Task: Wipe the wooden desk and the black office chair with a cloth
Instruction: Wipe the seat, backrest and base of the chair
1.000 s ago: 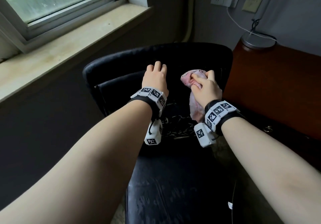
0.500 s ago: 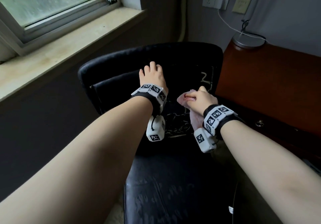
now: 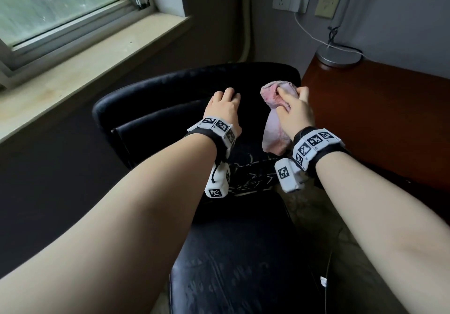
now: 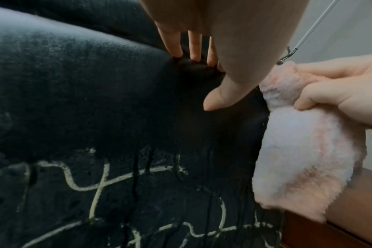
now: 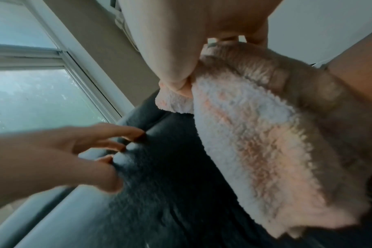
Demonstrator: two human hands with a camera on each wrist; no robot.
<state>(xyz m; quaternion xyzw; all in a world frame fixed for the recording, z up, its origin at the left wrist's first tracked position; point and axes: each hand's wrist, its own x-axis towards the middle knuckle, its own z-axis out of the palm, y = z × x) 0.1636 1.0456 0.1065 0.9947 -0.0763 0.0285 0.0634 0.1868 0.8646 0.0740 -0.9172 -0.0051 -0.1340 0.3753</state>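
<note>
The black office chair (image 3: 170,89) stands in front of me, its cracked backrest (image 4: 74,83) facing me. My left hand (image 3: 225,96) rests on the upper backrest, and its straight fingertips (image 4: 193,50) dent the leather with the thumb stuck out. My right hand (image 3: 294,109) grips a fluffy pink cloth (image 3: 275,135) and holds the bunched top against the backrest's upper right part. The rest of the cloth (image 5: 255,142) hangs loose below the fist. The reddish wooden desk (image 3: 377,118) lies to the right of the chair.
A silver lamp base (image 3: 338,56) with a white cable sits on the desk's far corner, under wall sockets (image 3: 291,0). A stone window sill (image 3: 85,70) runs along the left, close behind the chair. The seat cushion (image 3: 231,277) is below my forearms.
My right hand went down the backrest with the cloth half a second ago and has come back up to the upper right. The left hand has stayed on the backrest.
</note>
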